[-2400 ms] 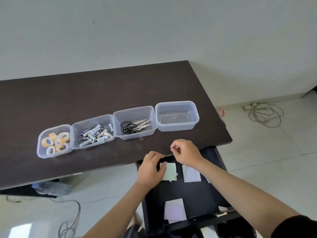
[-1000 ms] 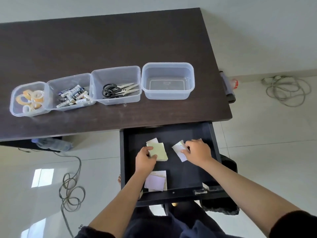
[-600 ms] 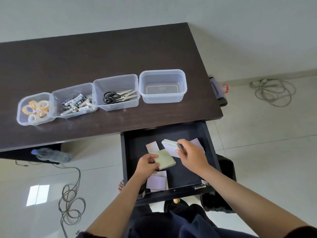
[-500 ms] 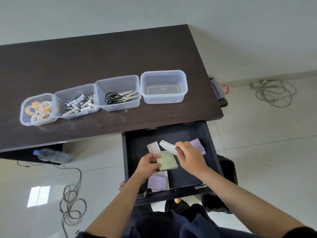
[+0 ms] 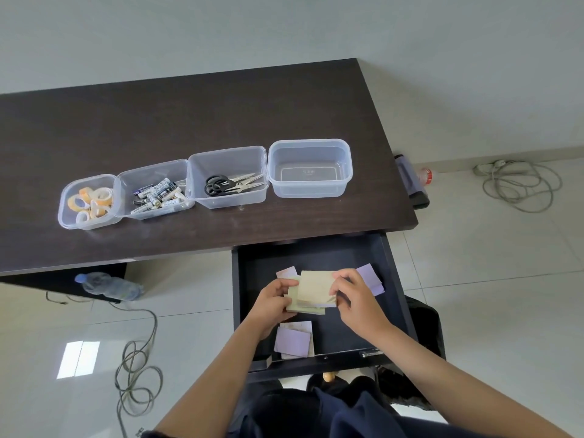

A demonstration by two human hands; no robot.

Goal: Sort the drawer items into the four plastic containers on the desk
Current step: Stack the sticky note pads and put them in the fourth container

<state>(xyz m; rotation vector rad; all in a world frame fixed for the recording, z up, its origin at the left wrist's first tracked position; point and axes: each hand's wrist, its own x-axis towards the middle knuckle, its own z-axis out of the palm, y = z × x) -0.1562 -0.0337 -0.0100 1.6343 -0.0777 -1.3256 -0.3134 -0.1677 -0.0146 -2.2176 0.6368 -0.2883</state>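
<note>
Both hands are over the open drawer (image 5: 392, 279). The left hand (image 5: 274, 301) grips the left edge of a stack of sticky notes (image 5: 313, 290); the right hand (image 5: 354, 295) pinches its right edge. Purple notes (image 5: 371, 278) lie just right of the right hand, more (image 5: 292, 341) below the left hand. Beyond the hands, four containers stand in a row on the desk (image 5: 189, 105); the rightmost (image 5: 311, 167) is empty.

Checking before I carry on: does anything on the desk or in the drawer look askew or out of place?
Nothing is spilled or damaged. The loose purple sticky-note pads lie crooked in the open black drawer, unsorted; the rightmost clear plastic container is empty.
</note>
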